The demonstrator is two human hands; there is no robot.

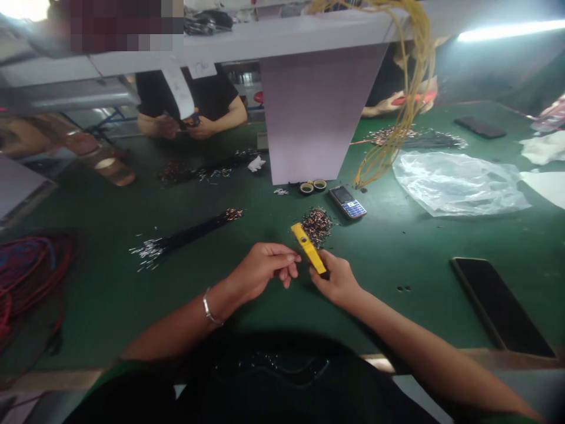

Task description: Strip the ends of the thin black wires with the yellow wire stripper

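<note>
One yellow tool, gripped in the curled right hand, head by a heap of copper-coloured bits on green tabletop. Left hand near it, fingertips pinched; cannot tell if holding anything.

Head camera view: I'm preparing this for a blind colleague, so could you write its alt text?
A person's right grip holds a yellow tool by a pile of small wire pieces on a green table, with the left grip close by. A bundle of black wires lies to the left; a large dark phone lies to the right.
</note>
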